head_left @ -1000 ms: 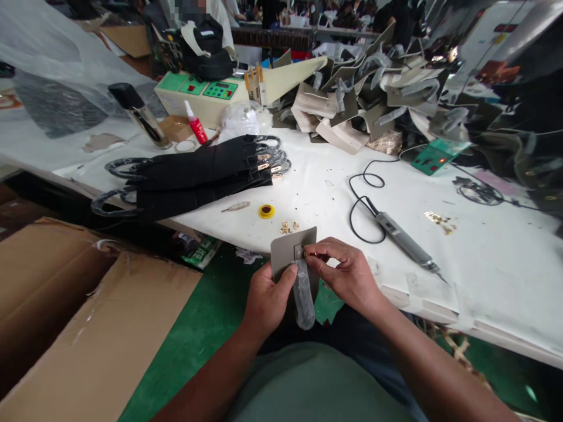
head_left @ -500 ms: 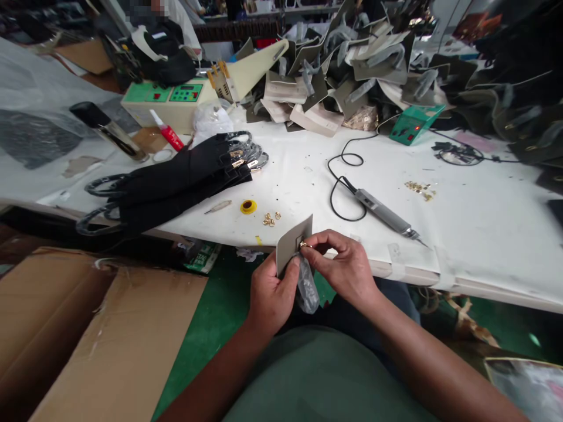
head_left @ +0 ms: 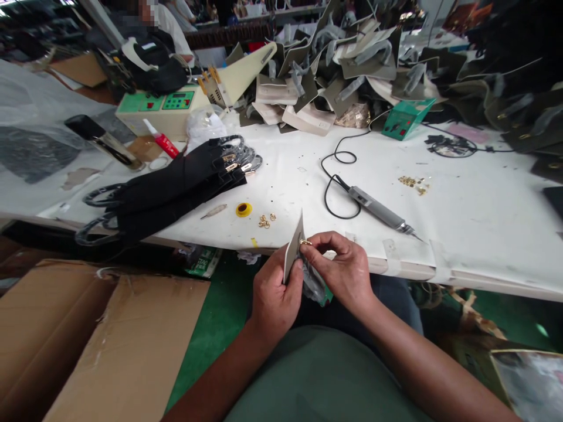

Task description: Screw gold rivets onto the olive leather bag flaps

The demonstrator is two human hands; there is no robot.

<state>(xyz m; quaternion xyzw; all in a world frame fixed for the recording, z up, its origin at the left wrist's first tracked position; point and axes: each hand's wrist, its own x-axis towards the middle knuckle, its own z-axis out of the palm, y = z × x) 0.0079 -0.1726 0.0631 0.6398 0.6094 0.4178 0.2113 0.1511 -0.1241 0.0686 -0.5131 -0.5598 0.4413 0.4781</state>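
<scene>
My left hand grips a grey-beige flat panel by its lower edge, thumb on the near face. A handle in clear plastic wrap hangs from the panel between my hands. My right hand pinches a small gold metal fitting against the panel's face; its exact shape is partly hidden by the fingertips. Just beyond, on the table, lie several gold rings beside a yellow spool-like ring. A thin pointed tool rests left of them.
A grey corded hand tool lies right, its cable reaching a green control box. Black strapped pieces lie left. Small gold parts sit farther right. Panels are piled behind. A cardboard box stands lower left.
The panel has turned more edge-on to me, and its wrapped handle has swung right. My right hand still pinches the gold fitting at it. The whole view has shifted slightly.
</scene>
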